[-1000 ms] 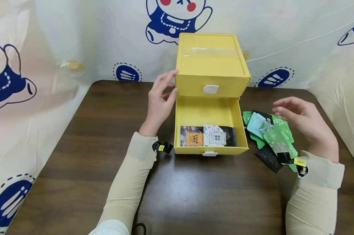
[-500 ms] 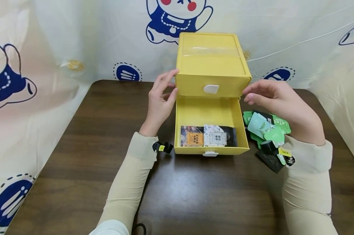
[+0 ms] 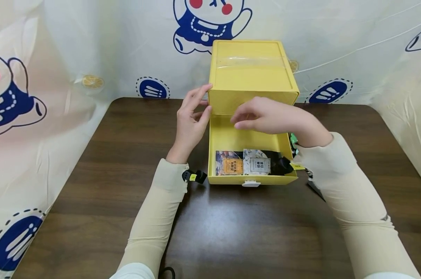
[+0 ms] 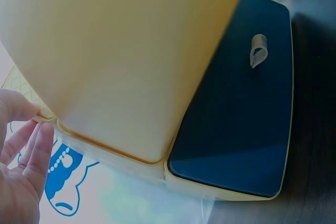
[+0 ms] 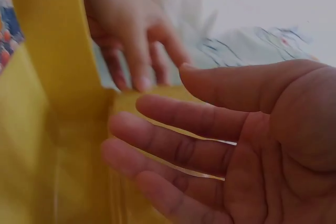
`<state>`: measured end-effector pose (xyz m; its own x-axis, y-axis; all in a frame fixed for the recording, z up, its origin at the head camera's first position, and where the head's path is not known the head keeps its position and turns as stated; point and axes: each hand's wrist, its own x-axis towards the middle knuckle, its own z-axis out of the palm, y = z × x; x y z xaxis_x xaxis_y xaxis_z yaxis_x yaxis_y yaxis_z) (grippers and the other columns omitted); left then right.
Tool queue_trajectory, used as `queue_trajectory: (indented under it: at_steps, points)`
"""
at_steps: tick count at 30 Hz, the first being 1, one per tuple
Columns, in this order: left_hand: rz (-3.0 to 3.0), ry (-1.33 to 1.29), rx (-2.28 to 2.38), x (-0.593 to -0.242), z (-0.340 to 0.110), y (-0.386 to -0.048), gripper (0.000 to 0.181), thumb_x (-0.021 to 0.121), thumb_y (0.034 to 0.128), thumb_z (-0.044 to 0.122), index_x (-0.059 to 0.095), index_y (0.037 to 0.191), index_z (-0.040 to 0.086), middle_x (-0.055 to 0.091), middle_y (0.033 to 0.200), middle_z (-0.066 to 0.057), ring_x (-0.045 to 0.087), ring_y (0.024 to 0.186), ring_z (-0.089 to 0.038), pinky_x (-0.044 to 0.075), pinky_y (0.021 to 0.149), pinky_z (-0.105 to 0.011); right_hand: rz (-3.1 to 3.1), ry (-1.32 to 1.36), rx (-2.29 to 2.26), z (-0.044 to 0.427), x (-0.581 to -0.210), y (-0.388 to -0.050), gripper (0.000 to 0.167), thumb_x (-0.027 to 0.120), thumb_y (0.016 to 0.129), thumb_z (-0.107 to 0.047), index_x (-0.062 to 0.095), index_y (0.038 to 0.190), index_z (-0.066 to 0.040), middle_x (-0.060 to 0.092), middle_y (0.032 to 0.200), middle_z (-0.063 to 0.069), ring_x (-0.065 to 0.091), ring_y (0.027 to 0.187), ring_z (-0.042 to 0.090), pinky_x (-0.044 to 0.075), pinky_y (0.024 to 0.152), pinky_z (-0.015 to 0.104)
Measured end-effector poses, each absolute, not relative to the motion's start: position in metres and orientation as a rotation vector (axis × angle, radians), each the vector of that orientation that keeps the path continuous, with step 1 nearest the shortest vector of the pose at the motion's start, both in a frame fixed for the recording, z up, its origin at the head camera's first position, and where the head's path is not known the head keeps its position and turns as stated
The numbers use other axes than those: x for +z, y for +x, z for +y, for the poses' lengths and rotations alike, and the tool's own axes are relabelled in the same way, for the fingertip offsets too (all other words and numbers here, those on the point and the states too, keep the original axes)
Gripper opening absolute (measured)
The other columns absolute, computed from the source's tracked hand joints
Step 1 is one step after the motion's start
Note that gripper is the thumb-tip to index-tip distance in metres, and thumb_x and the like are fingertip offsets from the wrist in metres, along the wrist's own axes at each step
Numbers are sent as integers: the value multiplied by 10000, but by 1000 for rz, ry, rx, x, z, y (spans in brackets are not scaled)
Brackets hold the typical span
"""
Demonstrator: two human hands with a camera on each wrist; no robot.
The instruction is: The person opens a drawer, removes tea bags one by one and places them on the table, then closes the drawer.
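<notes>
A yellow two-drawer storage box (image 3: 250, 73) stands at the back of the table, its lower drawer (image 3: 217, 131) pulled out and the upper one closed. In the drawer's front lie a tea packet with an orange label (image 3: 232, 166) and one with a white label (image 3: 260, 165). My left hand (image 3: 193, 122) touches the box's left side with nearly straight fingers and thumb. Above the drawer, before the upper drawer's front, hovers my right hand (image 3: 266, 115); its fingers are loosely bent and hold nothing in the right wrist view. It covers the upper drawer's white pull tab.
Green packets (image 3: 293, 140) lie right of the drawer, mostly hidden by my right forearm. A black packet (image 3: 315, 190) peeks out below that sleeve. A printed white curtain (image 3: 126, 46) hangs behind the brown table (image 3: 224, 232).
My right hand has moved left from above the green packets, past the box's right side, to over the drawer. My left hand has stayed against the box.
</notes>
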<state>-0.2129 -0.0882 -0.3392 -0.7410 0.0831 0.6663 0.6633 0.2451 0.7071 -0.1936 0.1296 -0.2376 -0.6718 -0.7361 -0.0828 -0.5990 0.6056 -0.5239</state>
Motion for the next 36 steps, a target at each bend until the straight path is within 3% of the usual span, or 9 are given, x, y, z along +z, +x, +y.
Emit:
queue_trajectory:
  at_steps: [10,18,23,30,36]
  points:
    - [-2019,-694,-1545,-340,-85,-212,450,602,951,-18,573,1387,89,551,1326,-132,650,1034,-241,625,815,-427,2343,-1079,-402,88,-258,-209,290,547,1000,-168,673,1201,0,699,1148,113,640,1050,238,514,980,423]
    - [-2001,-695,-1543,-341,-84,-212,447,599,950,-23,577,1382,87,560,1321,-128,649,1027,-230,629,801,-386,2145,-1031,-434,76,-279,-212,199,502,1004,-91,666,1019,22,687,899,127,643,772,197,550,749,303]
    - [-1998,-692,-1546,-342,-83,-213,446,602,949,-22,578,1381,86,558,1325,-127,649,1025,-234,629,802,-412,2128,-968,-448,74,-284,-211,173,500,990,-38,648,1055,23,664,917,110,634,748,164,558,726,281]
    - [-1995,-685,-1541,-342,-84,-213,442,603,949,-20,580,1379,80,562,1321,-132,647,1020,-235,630,798,-390,2148,-1089,-455,73,-289,-214,139,530,919,66,651,933,-3,621,844,76,557,686,131,501,664,231]
    - [-1992,-682,-1538,-340,-87,-212,441,603,952,-13,576,1383,76,558,1322,-135,645,1026,-234,629,797,-370,2152,-1144,-495,72,-290,-217,137,548,905,66,659,913,-13,620,820,58,542,696,122,488,678,242]
